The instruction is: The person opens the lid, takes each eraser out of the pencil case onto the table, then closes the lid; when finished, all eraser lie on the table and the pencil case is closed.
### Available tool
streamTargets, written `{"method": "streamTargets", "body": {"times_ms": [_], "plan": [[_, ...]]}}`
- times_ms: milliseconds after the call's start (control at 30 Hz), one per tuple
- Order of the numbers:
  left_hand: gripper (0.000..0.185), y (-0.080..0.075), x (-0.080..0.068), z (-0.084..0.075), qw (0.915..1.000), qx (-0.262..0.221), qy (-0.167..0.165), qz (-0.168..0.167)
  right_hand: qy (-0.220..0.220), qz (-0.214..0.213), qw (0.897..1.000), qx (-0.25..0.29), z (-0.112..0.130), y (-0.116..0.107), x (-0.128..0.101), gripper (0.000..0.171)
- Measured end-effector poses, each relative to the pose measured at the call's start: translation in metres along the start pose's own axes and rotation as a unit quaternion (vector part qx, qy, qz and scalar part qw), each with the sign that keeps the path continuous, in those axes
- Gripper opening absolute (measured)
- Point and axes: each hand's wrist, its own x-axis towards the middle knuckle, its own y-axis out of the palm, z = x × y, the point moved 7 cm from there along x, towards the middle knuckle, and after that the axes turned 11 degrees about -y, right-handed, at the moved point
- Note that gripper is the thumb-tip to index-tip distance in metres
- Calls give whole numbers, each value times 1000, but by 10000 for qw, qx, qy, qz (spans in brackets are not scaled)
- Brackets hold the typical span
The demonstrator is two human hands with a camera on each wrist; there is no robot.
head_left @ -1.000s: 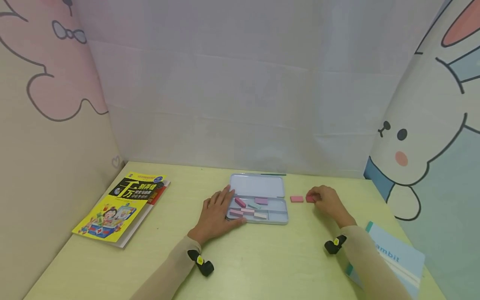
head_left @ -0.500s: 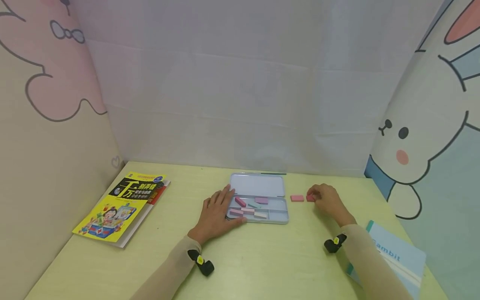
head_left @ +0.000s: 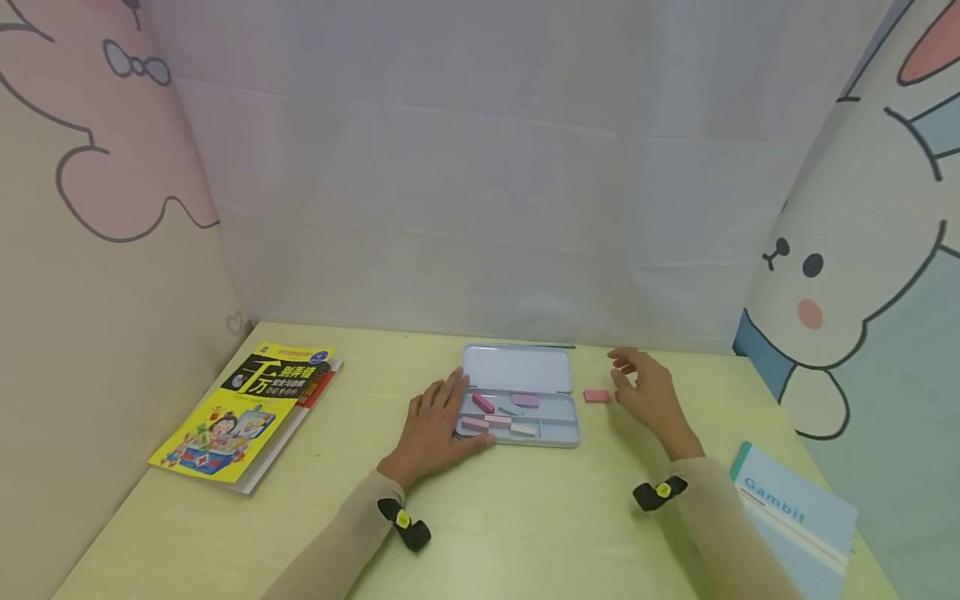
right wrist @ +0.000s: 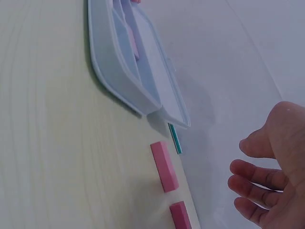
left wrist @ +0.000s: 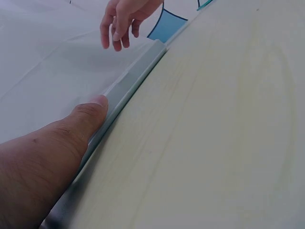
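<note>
A light blue compartmented case point(head_left: 560, 432) lies on the table, its lid point(head_left: 517, 368) raised at the back. Several small pink, purple, white and teal blocks point(head_left: 476, 425) sit inside it. My left hand point(head_left: 429, 431) rests along the case's left side, fingers straight. The left thumb point(left wrist: 90, 117) touches its front wall. My right hand point(head_left: 651, 400) hovers to the right of the case, fingers apart and loosely bent, holding nothing. Below it on the table lie a pink block point(right wrist: 164, 167) and a darker pink block point(right wrist: 180, 215), which the hand hides in the head view.
A yellow-covered book point(head_left: 243, 417) lies on top of another at the left. A light blue notebook point(head_left: 795, 517) lies under and beside the right forearm. Behind the lid is a thin teal stick point(right wrist: 175, 138). A white sheet point(head_left: 450, 192) hangs along the back edge.
My right hand has let go of the darker pink block and lifted up and away from the table, its fingers spreading. My left hand stays in place on the case.
</note>
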Motion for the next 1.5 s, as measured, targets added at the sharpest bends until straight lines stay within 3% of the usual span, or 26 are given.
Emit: {"method": "streamTargets", "body": {"times_ms": [267,500,900,1233,1500], "plan": [[119,3,2,3,9998,175,-106,-35,172,-171,9987,446,23,3,1,34],[121,5,3,5,9998,172,-121,12,-58,-252,9964,811,48,17,1,37],[122,8,4,7,9994,236,-182,169,-130,297,9919,1232,83,63,3,40],[122,4,2,4,9995,147,-205,198,-480,621,9896,1206,103,102,7,42],[121,4,2,4,9996,145,-188,119,-560,762,9889,1147,115,119,7,38]]}}
